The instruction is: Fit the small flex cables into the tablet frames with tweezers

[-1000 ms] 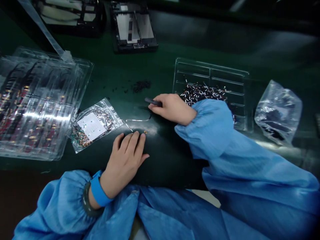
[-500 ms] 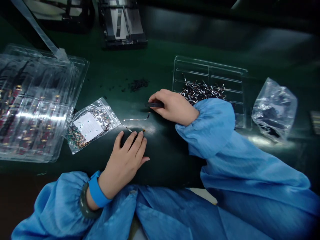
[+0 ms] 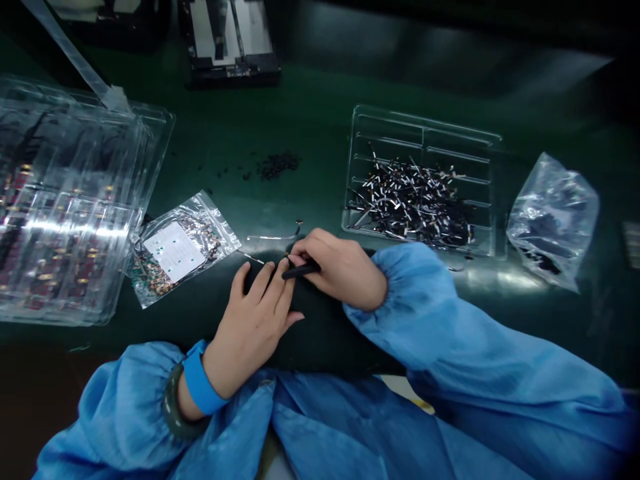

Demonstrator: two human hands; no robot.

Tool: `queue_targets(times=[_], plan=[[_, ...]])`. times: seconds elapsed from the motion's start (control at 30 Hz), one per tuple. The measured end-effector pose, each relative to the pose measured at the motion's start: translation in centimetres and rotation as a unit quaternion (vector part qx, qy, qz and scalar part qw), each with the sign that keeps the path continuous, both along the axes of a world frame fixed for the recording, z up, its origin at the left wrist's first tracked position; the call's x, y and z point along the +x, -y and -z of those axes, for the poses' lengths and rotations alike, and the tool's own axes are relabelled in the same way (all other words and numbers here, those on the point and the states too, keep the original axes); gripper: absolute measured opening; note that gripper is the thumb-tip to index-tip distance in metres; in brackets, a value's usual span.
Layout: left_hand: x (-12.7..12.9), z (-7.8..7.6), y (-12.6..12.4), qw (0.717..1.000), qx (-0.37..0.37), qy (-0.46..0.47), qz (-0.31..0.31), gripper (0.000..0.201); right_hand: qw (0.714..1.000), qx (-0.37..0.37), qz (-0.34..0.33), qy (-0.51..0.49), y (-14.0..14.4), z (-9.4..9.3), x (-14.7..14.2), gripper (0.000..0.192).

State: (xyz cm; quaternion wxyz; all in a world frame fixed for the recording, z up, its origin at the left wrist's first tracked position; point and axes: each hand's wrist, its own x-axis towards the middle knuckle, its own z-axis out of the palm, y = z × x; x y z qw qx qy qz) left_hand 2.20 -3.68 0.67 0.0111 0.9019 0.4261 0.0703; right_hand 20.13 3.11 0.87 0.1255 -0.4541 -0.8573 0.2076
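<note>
A person in blue sleeves point(image 3: 420, 300) grips a black tool point(image 3: 301, 270) in the right hand point(image 3: 345, 270) at a dark green bench point(image 3: 320, 127). The tool sits just in front of the person, near the middle of the bench, its long axis running nearly left to right; the exposed end points left and dips slightly toward the wearer, over the index fingertip of the left hand point(image 3: 255, 317). Whether the 2 touch cannot be told. The right hand's fingers are pinched narrow around the tool. The left hand lies palm down, its fingers loosely spread; what may be under the tips is hidden. Just beyond the fingertips, a thin cable point(image 3: 273, 238) also stretches left to right, bending away from the person at its right end, while a short strip point(image 3: 251, 257) slants from the corner of a labeled bag point(image 3: 175, 250) toward the left hand. Clear trays point(image 3: 95, 220) are stacked at far left. Black bits point(image 3: 277, 165) lie in a loose heap farther back, and at right a clear tray point(image 3: 387, 137) holds a tangle of dark and silvery pieces point(image 3: 415, 200) beside a crumpled bag point(image 3: 553, 220). A black device point(image 3: 230, 40) rests at the back, where the room falls into shadow; pale light glints off the bench top.
</note>
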Motion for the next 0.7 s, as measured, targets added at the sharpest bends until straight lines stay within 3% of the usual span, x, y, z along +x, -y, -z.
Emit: queue_targets(times=[0.17,0.43,0.6,0.7], plan=[[-0.1,0.1,0.1,1.0,0.004,0.005,0.001,0.044,0.998,0.033,0.042,-0.013,1.3,1.3,-0.9,0.021],[-0.2,-0.2,0.0,1.0,-0.026,0.015,-0.003,0.044,0.994,0.058,0.088,0.011,1.5,1.4,-1.3,0.025],[-0.3,-0.1,0.1,1.0,-0.02,0.019,-0.001,0.041,0.993,0.083,0.075,-0.036,1.8,1.7,-0.1,0.022],[-0.3,0.0,0.1,1.0,-0.024,0.018,-0.002,0.04,0.994,0.106,0.026,-0.011,2.1,1.8,0.4,0.026]])
